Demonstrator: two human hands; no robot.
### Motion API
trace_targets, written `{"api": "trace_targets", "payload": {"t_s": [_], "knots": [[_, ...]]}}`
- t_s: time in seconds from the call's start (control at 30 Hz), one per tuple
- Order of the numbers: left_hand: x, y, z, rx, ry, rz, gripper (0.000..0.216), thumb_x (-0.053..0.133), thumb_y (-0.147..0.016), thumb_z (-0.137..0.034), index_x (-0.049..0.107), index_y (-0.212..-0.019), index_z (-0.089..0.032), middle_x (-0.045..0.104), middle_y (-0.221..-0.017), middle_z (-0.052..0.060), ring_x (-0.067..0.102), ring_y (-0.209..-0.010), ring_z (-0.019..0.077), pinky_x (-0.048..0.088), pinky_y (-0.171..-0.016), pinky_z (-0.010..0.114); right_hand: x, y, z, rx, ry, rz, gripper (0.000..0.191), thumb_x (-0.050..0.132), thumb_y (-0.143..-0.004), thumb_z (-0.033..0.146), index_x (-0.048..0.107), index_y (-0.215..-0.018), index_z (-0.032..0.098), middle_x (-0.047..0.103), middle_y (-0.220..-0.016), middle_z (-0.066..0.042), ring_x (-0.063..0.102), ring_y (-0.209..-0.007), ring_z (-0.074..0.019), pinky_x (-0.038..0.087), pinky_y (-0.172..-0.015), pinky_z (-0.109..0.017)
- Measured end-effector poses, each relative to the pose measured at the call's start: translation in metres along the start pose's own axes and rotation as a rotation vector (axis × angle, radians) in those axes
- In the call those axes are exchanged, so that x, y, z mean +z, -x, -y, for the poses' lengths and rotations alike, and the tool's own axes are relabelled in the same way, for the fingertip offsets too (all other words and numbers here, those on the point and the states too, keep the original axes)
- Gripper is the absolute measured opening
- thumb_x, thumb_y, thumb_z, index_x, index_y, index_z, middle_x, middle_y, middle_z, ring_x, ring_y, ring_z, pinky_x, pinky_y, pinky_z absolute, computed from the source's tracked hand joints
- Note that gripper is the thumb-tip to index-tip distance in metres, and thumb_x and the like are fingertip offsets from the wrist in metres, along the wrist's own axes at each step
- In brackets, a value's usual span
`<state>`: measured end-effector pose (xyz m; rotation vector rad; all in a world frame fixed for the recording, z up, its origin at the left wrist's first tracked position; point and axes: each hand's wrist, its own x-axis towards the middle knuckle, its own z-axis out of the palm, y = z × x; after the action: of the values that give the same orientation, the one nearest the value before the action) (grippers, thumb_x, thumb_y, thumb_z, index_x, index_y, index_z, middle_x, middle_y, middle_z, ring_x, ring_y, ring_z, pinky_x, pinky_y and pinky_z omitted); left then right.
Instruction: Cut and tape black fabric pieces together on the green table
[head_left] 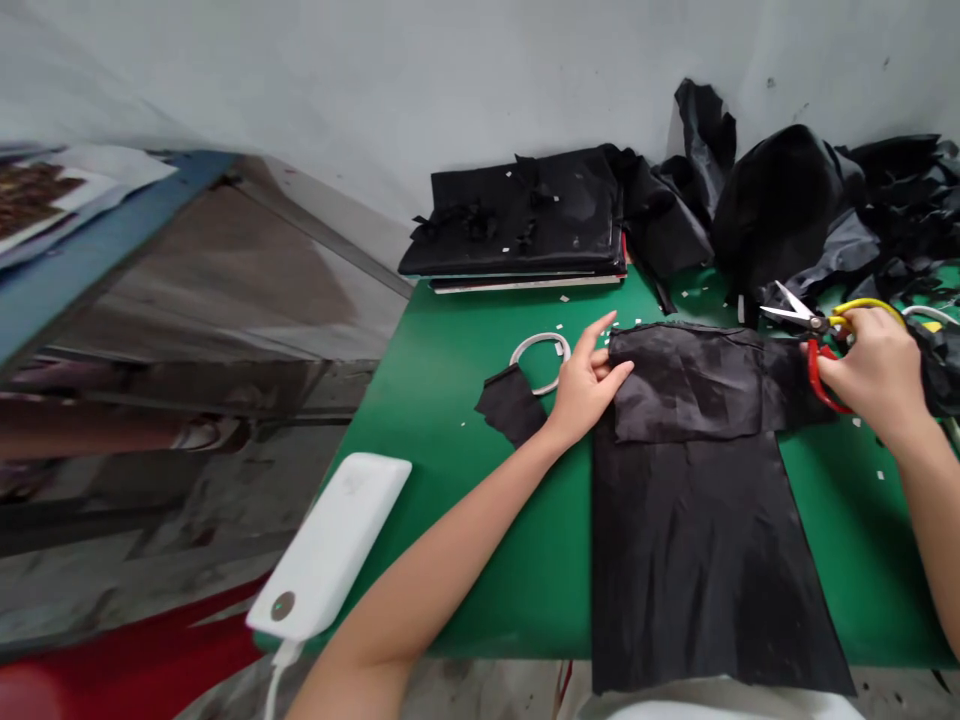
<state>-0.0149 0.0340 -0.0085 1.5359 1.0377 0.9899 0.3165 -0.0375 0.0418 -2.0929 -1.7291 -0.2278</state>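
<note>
A large sheet of black fabric point(697, 540) lies flat on the green table point(480, 560) and hangs over its near edge. A smaller folded black piece point(690, 385) rests on top of its far end. My left hand point(589, 385) has its fingers stretched out and presses the left edge of that folded piece. My right hand point(874, 375) is closed on scissors point(814, 330) with a red and a yellow handle, blades slightly apart and pointing left, at the right end of the fabric.
A white ring point(540, 352) and a small black scrap point(511, 403) lie left of my left hand. A white power bank point(330, 545) sits at the table's near left corner. Stacked black fabric point(521, 225) and crumpled black cloth point(817, 205) fill the back.
</note>
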Motion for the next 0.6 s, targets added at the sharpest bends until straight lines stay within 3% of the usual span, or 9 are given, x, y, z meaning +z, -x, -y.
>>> {"api": "trace_targets", "payload": {"t_s": [0.13,0.33,0.47,0.53,0.6], "knots": [[0.000,-0.002,-0.001,-0.070,0.061,-0.006,0.071,0.071,-0.080,-0.025,0.043,-0.145,-0.022,0.074,-0.093,0.004,0.071,-0.072,0.0128,0.057,-0.061,0.019,0.001,-0.002,-0.035,-0.072,0.112,-0.002,0.021,0.063,-0.071,0.023,0.062,-0.091,0.019,0.065,-0.089,-0.019,0.060,-0.090,-0.0392,0.046,-0.076,-0.049],[-0.002,-0.005,-0.001,-0.069,0.117,0.005,0.072,0.072,-0.079,-0.028,0.042,-0.144,-0.021,0.075,-0.106,0.007,0.074,-0.082,0.0157,0.061,-0.066,0.022,0.014,0.001,-0.065,-0.077,-0.039,0.069,0.023,0.073,-0.065,0.023,0.065,-0.086,0.021,0.068,-0.084,-0.013,0.063,-0.080,-0.0318,0.048,-0.067,-0.042],[-0.002,-0.005,0.000,-0.101,0.125,-0.002,0.072,0.072,-0.078,-0.028,0.043,-0.144,-0.022,0.075,-0.101,0.006,0.070,-0.063,0.0110,0.054,-0.049,0.017,0.007,0.001,-0.052,-0.054,-0.063,0.033,0.026,0.073,-0.066,0.022,0.070,-0.091,0.019,0.068,-0.088,-0.015,0.063,-0.086,-0.0353,0.051,-0.074,-0.049],[-0.002,-0.006,0.000,-0.126,0.141,-0.015,0.072,0.073,-0.077,-0.027,0.044,-0.143,-0.022,0.075,-0.097,0.005,0.066,-0.054,0.0085,0.049,-0.043,0.015,-0.002,0.002,-0.032,-0.037,-0.084,-0.028,0.023,0.069,-0.071,0.021,0.071,-0.093,0.015,0.067,-0.095,-0.019,0.064,-0.091,-0.0383,0.051,-0.079,-0.053],[-0.002,-0.006,0.000,-0.146,0.159,-0.028,0.073,0.073,-0.075,-0.026,0.045,-0.142,-0.021,0.075,-0.095,0.004,0.065,-0.053,0.0081,0.049,-0.043,0.015,-0.010,0.004,-0.007,-0.060,-0.154,-0.058,0.018,0.064,-0.081,0.025,0.071,-0.095,0.015,0.068,-0.098,-0.017,0.066,-0.092,-0.0340,0.053,-0.081,-0.049]]}}
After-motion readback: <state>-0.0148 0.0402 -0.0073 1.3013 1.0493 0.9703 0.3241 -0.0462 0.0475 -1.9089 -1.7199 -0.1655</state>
